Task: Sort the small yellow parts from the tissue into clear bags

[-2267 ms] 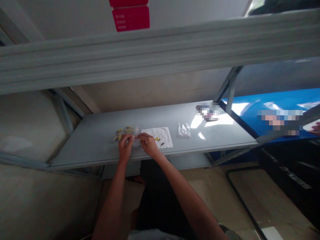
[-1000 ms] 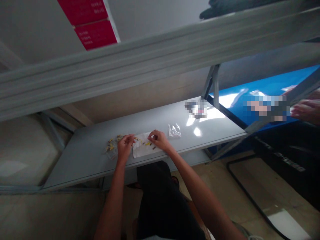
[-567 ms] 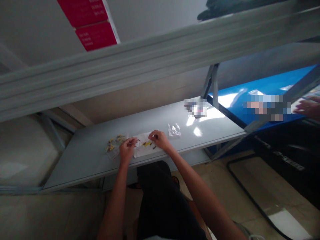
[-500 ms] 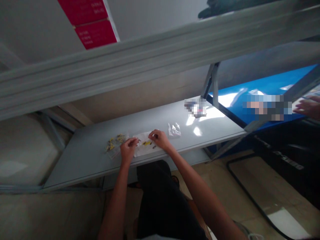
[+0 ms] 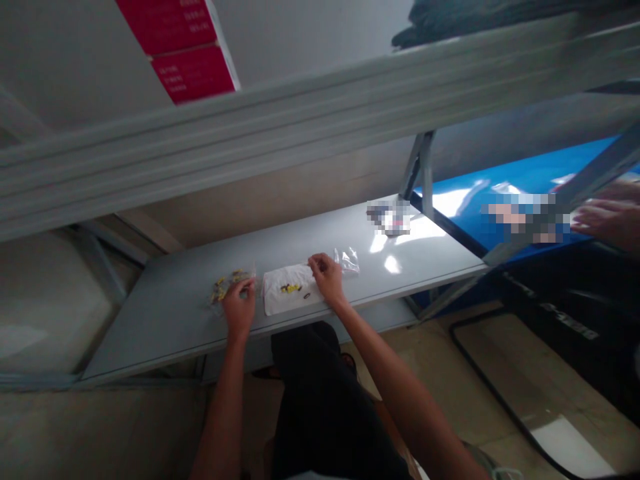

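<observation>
shelf beam [image 5: 320, 127]: grey, runs slantwise across the top of the view, above the counter
counter [image 5: 175, 320]: grey, carries all the small things near its front edge
blue surface [image 5: 480, 200]: right of the counter, another person's hand [image 5: 603, 223] rests at its far end
red boxes [image 5: 193, 63]: top left, behind the beam
white sheet [image 5: 280, 303]: flat on the counter between both hands
right hand [image 5: 327, 277]: at the sheet's far right corner, fingers curled, thumb and forefinger close together, cannot tell if they pinch anything
left hand [image 5: 239, 310]: left of the sheet, fingertips on the bag of yellow pieces [image 5: 225, 287], grip unclear
clear bags [image 5: 349, 261]: just beside the right hand
loose yellow pieces [image 5: 289, 288]: on the sheet, dark piece [image 5: 307, 295] next to them
</observation>
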